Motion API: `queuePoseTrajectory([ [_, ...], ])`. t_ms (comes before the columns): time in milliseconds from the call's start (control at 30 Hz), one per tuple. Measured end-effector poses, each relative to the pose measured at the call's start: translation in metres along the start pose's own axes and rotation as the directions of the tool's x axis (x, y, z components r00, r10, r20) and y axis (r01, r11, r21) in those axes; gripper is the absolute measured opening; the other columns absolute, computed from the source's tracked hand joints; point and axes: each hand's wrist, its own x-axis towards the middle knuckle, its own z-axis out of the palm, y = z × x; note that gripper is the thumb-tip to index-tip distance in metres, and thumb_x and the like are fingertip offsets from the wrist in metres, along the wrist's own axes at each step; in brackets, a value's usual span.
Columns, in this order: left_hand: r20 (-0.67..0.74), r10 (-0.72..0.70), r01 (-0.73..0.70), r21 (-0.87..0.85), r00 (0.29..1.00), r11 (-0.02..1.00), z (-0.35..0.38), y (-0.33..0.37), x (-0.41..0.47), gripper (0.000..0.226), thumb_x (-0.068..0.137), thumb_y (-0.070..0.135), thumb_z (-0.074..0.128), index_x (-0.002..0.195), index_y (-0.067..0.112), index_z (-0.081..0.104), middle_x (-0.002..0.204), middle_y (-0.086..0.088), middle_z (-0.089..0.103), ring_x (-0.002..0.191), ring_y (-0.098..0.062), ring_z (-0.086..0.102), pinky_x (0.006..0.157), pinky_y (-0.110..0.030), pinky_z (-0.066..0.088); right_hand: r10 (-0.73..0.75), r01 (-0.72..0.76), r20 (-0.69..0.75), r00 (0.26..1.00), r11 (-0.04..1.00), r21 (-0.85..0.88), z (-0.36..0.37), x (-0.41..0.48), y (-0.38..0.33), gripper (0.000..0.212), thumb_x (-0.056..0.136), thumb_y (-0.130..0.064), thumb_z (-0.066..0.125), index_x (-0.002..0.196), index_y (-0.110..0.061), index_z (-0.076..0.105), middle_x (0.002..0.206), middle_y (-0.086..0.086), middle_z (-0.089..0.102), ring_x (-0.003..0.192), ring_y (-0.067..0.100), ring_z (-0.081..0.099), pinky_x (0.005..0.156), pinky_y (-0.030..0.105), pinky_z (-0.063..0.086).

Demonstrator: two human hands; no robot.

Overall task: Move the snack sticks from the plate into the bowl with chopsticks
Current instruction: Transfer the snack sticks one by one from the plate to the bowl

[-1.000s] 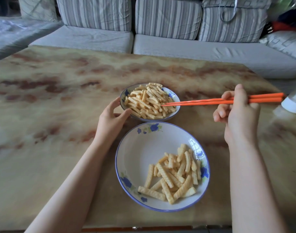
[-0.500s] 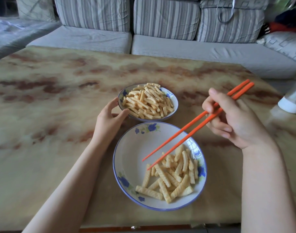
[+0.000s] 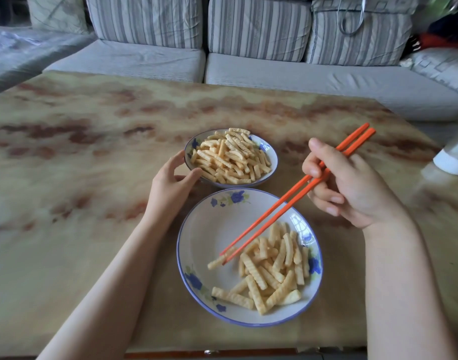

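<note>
The right hand grips orange chopsticks, tips together on one ridged yellow snack stick in the blue-flowered white plate near the table's front edge. The left hand curls round the rim of the full blue-flowered white bowl just behind the plate.

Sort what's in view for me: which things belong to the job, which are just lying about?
Job: plate, snack sticks, bowl, chopsticks gripped by right hand, left hand holding the bowl.
Lying about: sofa, white container at the right edge of the table.

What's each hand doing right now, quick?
Left hand: holds the bowl by its side.
Right hand: grips the chopsticks, tips on a snack stick in the plate.
</note>
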Motion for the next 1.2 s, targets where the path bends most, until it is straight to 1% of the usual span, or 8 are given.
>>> queuePoseTrajectory([
  [167, 0.004, -0.005, 0.005, 0.004, 1.000, 1.000, 0.000, -0.001, 0.001, 0.046, 0.090, 0.022, 0.067, 0.135, 0.028, 0.057, 0.109, 0.003, 0.073, 0.083, -0.015, 0.072, 0.075, -0.021, 0.056, -0.104, 0.137, -0.180, 0.978, 0.973, 0.187, -0.002, 0.008, 0.002, 0.040, 0.103, -0.023, 0.037, 0.064, -0.011, 0.038, 0.050, -0.010, 0.043, 0.027, 0.004, 0.023, 0.033, 0.014, 0.024],
  [300, 0.008, -0.017, 0.017, -0.023, 1.000, 1.000, 0.001, -0.001, 0.000, 0.045, 0.090, 0.020, 0.066, 0.133, 0.030, 0.058, 0.094, 0.002, 0.075, 0.082, -0.017, 0.073, 0.076, -0.025, 0.057, -0.108, 0.275, -0.469, 0.877, 0.912, 0.304, -0.004, 0.015, 0.006, 0.037, 0.103, -0.020, 0.040, 0.066, -0.015, 0.042, 0.060, -0.007, 0.050, 0.031, 0.006, 0.026, 0.036, 0.016, 0.026],
  [467, 0.000, -0.014, 0.014, -0.020, 1.000, 1.000, 0.000, -0.002, 0.002, 0.047, 0.090, 0.021, 0.067, 0.135, 0.027, 0.057, 0.099, 0.006, 0.074, 0.080, -0.015, 0.073, 0.074, -0.023, 0.057, -0.085, 0.354, -0.717, 0.692, 0.906, 0.234, 0.000, 0.022, 0.012, 0.038, 0.102, -0.022, 0.039, 0.065, -0.014, 0.043, 0.049, -0.009, 0.047, 0.032, 0.010, 0.033, 0.040, 0.022, 0.028],
  [633, 0.002, -0.006, 0.006, -0.021, 1.000, 1.000, 0.001, -0.001, 0.001, 0.047, 0.090, 0.020, 0.066, 0.135, 0.027, 0.057, 0.110, 0.003, 0.072, 0.081, -0.014, 0.072, 0.065, -0.013, 0.053, -0.109, 0.351, -0.783, 0.613, 0.925, 0.146, 0.008, 0.027, 0.021, 0.043, 0.102, -0.028, 0.038, 0.063, -0.013, 0.045, 0.038, -0.005, 0.038, 0.031, 0.014, 0.039, 0.043, 0.024, 0.031],
  [833, 0.003, -0.003, 0.003, -0.012, 1.000, 1.000, -0.001, 0.000, 0.000, 0.048, 0.090, 0.021, 0.067, 0.136, 0.027, 0.056, 0.113, 0.008, 0.071, 0.081, -0.013, 0.073, 0.067, -0.014, 0.054, -0.169, 0.303, -0.764, 0.622, 0.952, 0.036, 0.011, 0.034, 0.033, 0.047, 0.103, -0.030, 0.036, 0.061, -0.013, 0.047, 0.034, -0.001, 0.042, 0.032, 0.018, 0.048, 0.040, 0.023, 0.030],
  [1000, 0.004, -0.002, 0.002, 0.003, 1.000, 1.000, 0.000, 0.000, 0.000, 0.047, 0.090, 0.021, 0.067, 0.136, 0.026, 0.056, 0.118, 0.010, 0.069, 0.084, -0.014, 0.072, 0.081, -0.030, 0.058, -0.195, 0.285, -0.738, 0.646, 0.958, -0.003, 0.009, 0.031, 0.033, 0.046, 0.103, -0.030, 0.038, 0.062, -0.012, 0.049, 0.034, -0.001, 0.045, 0.031, 0.017, 0.048, 0.039, 0.025, 0.029],
  [1133, 0.000, -0.029, 0.029, -0.010, 1.000, 1.000, 0.000, 0.001, -0.001, 0.045, 0.090, 0.020, 0.067, 0.134, 0.027, 0.057, 0.098, 0.006, 0.074, 0.079, -0.015, 0.072, 0.080, -0.029, 0.058, -0.212, 0.312, -0.714, 0.668, 0.950, 0.009, 0.005, 0.023, 0.022, 0.045, 0.103, -0.030, 0.038, 0.062, -0.012, 0.047, 0.034, -0.002, 0.042, 0.030, 0.017, 0.043, 0.038, 0.020, 0.028],
  [1200, 0.001, -0.030, 0.030, -0.007, 1.000, 1.000, 0.000, 0.001, -0.001, 0.044, 0.090, 0.020, 0.067, 0.133, 0.028, 0.058, 0.092, 0.010, 0.073, 0.077, -0.014, 0.072, 0.078, -0.027, 0.058, -0.218, 0.312, -0.659, 0.719, 0.950, 0.026, 0.002, 0.018, 0.015, 0.046, 0.103, -0.030, 0.039, 0.060, -0.014, 0.048, 0.036, -0.004, 0.041, 0.029, 0.015, 0.039, 0.038, 0.021, 0.026],
])
